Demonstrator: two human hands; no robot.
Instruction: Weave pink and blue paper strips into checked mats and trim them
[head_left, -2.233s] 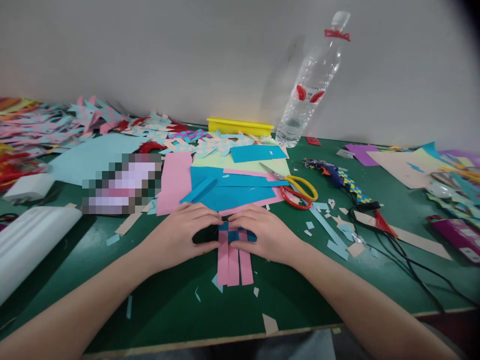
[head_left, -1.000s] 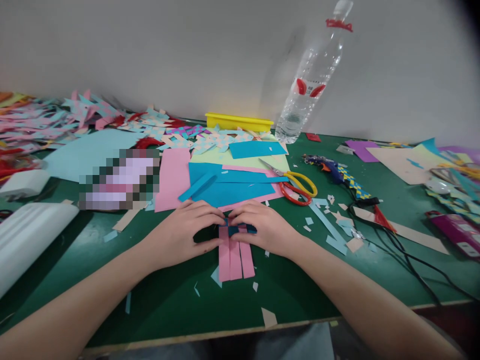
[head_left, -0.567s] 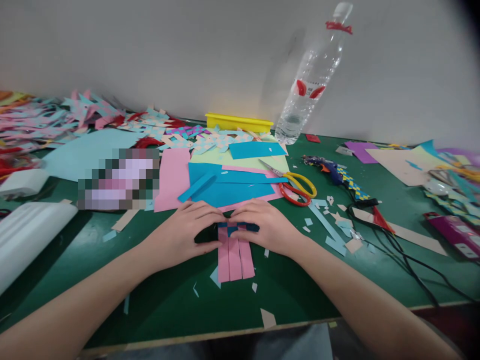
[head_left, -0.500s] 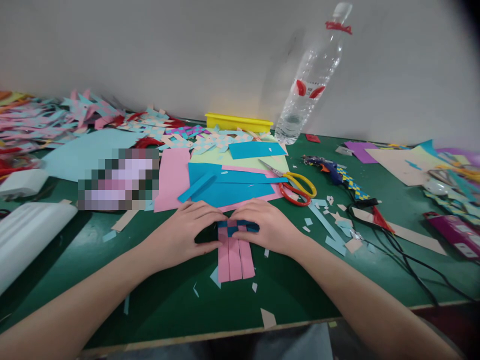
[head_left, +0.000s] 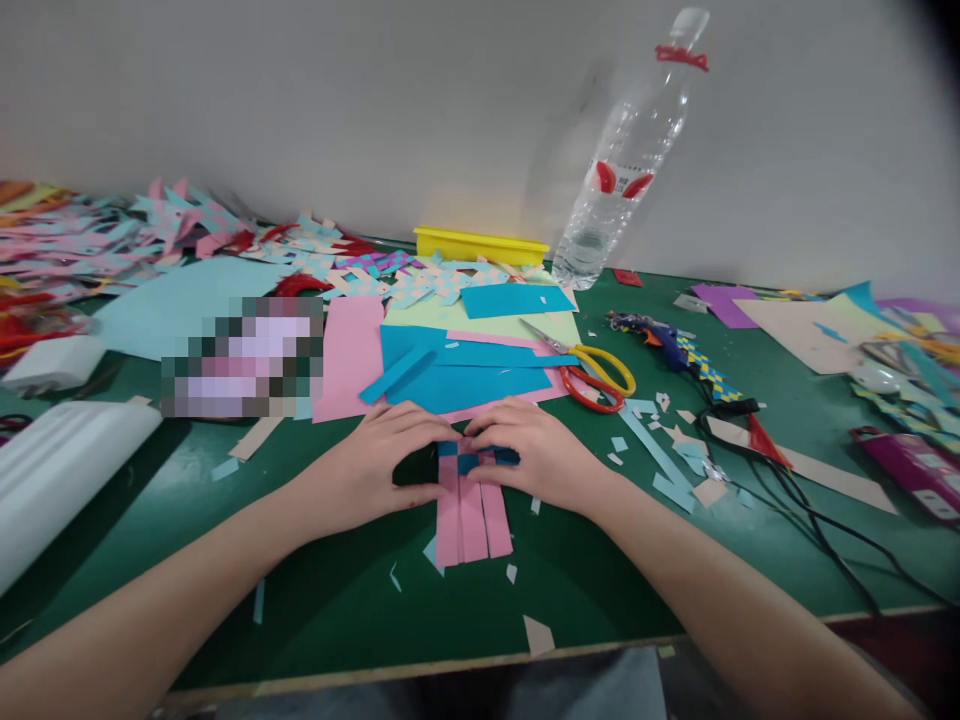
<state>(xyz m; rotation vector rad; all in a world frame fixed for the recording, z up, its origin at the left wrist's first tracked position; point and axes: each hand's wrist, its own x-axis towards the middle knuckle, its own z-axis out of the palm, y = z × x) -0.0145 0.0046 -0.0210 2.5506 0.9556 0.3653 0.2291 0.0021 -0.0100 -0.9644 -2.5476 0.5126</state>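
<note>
Pink paper strips [head_left: 472,525] hang down side by side toward me, with blue strips woven across them near the top. My left hand [head_left: 382,460] curls round the left edge of this weave, its fingertips on the top and its thumb against the left strip. From the other side my right hand [head_left: 532,455] pinches the weave, thumb low on the front and fingers over the upper edge. A blue strip end [head_left: 507,456] shows inside the right hand's grip. The fingers partly hide the woven top.
Beyond my hands lie blue sheets [head_left: 480,375], a pink sheet [head_left: 349,360] and scissors [head_left: 600,375] with yellow and red handles. A tilted water bottle [head_left: 630,160] leans on the wall. Paper scraps [head_left: 690,450] and black cables [head_left: 802,510] are on the right, a white case [head_left: 67,470] on the left.
The whole view has shifted very slightly. Both hands keep nearly the same grip on the woven strips, with only slight finger movement.
</note>
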